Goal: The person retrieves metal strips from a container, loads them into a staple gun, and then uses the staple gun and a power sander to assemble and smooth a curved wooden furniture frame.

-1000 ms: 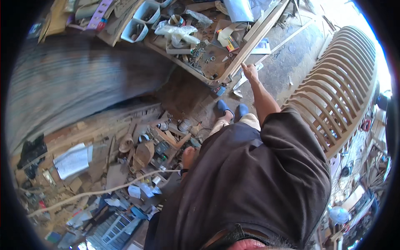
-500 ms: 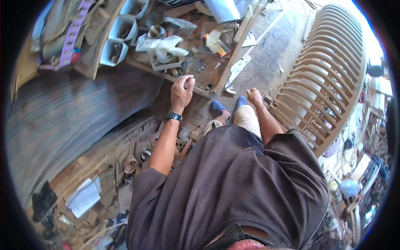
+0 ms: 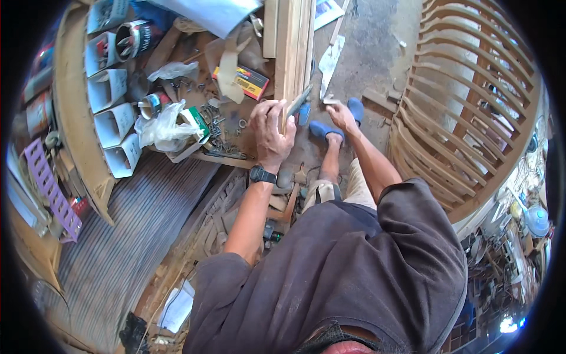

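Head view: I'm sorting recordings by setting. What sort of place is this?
Probably a woodworking workshop: a curved, slatted wooden frame, long wooden boards by the left hand and loose metal hardware suggest it.

A cluttered wooden desk (image 3: 236, 163), seen from above, fills the upper left. Long pale boards (image 3: 289, 59) run along its right side. On its surface lie a yellow and red box (image 3: 252, 84), with a pale curved piece (image 3: 229, 74) overlapping it, a crumpled clear plastic bag (image 3: 159, 128), a green and white box (image 3: 197, 124), loose metal hardware (image 3: 217, 127) and a small ring (image 3: 242, 123). To the right, the worn grey floor (image 3: 377, 53) bears a white, blade-shaped strip (image 3: 331, 66), a short wooden block (image 3: 378, 99) and feet in blue shoes (image 3: 322, 130).
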The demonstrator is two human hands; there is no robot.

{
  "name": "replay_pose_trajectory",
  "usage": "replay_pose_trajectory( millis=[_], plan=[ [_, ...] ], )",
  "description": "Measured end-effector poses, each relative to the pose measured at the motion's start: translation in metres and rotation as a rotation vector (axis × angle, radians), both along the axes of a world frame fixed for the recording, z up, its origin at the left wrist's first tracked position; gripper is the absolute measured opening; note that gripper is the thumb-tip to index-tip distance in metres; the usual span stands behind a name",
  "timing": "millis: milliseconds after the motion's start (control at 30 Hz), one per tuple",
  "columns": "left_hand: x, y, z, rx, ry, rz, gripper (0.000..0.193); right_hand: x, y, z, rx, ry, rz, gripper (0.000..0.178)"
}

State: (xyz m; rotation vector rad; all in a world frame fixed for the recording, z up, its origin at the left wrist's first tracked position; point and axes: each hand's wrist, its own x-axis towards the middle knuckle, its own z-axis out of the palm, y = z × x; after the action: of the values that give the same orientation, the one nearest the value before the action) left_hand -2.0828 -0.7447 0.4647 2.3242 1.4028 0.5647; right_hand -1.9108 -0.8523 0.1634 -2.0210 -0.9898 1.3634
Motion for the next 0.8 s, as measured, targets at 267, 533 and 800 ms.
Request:
replay_pose_trajectory(
  millis=[267,533,800],
  plan=[
    [0.0,0.003,-0.003,0.051,0.169,-0.019,0.042,-0.019,0.109,0.16,0.303,0.418,-0.134,0.076],
    [-0.003,0.001,-0.002,0.056,0.188,0.012,0.039,-0.051,0.124,0.18,0.402,0.456,0.037,0.09],
    [0.0,-0.001,0.005,0.045,0.212,0.03,0.039,-0.056,0.131,0.177,0.471,0.401,0.071,0.098]
  ],
)
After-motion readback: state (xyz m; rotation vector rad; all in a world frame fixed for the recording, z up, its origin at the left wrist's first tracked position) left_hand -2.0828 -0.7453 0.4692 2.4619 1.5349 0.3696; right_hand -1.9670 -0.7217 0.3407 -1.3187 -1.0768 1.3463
